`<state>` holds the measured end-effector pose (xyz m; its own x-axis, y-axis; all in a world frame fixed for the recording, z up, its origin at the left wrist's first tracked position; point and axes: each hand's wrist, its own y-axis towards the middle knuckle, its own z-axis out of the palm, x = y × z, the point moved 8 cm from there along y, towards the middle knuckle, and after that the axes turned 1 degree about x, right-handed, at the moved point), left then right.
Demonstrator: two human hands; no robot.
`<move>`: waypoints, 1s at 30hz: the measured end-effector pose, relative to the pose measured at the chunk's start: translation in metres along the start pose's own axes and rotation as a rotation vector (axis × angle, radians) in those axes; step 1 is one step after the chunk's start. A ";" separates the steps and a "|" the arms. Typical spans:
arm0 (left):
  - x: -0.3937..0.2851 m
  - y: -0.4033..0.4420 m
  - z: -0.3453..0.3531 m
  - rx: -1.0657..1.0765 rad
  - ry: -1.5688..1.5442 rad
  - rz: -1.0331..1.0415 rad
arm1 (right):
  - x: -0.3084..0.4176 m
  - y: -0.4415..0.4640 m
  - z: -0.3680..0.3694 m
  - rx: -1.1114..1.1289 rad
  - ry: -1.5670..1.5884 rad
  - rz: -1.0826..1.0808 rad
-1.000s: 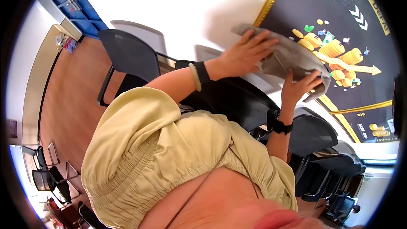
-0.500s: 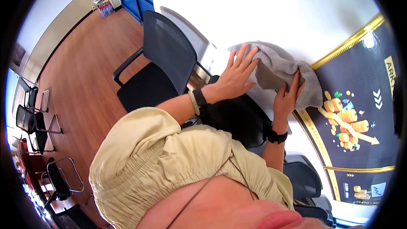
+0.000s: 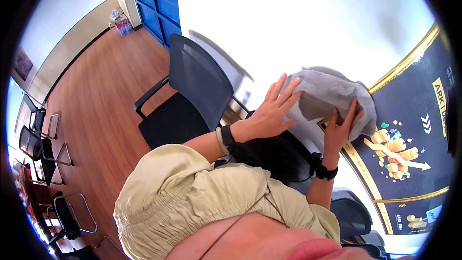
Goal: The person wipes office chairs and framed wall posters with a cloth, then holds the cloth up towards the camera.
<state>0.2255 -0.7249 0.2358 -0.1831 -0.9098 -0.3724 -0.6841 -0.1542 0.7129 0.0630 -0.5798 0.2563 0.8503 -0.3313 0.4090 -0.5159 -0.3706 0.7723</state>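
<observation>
A fluffy grey cloth lies against the white wall, beside the gold-edged corner of a dark poster. My left hand has its fingers stretched out and spread; their tips are at the cloth's left edge, and the palm is free. My right hand grips the lower right part of the cloth near the poster's frame, with the fingers partly bent on it. What lies beneath the cloth is hidden.
A black mesh-backed chair stands left of my hands, against the wall. Another black seat is under my arms. Several chairs line the far left. A blue door is beyond, with wrapped bottles near it.
The view has shifted, so the wall, chair and poster sit lower. The cloth now looks more spread out, and my left fingers have slid from over it to its left edge.
</observation>
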 end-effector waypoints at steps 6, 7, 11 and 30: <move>-0.013 0.004 -0.007 0.005 -0.014 0.026 | 0.011 0.008 -0.022 -0.098 -0.117 0.055; -0.014 0.005 -0.009 -0.002 -0.022 0.031 | 0.012 0.007 -0.025 -0.133 -0.125 0.056; -0.017 0.002 -0.017 -0.031 -0.077 0.037 | 0.020 0.007 -0.031 -0.258 -0.120 -0.052; -0.060 0.086 0.020 -0.015 -0.036 0.299 | 0.010 0.058 -0.115 -0.369 -0.432 -0.183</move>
<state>0.1630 -0.6761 0.3073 -0.3997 -0.9016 -0.1653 -0.5855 0.1124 0.8028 0.0540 -0.5048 0.3607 0.7629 -0.6418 0.0782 -0.2285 -0.1544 0.9612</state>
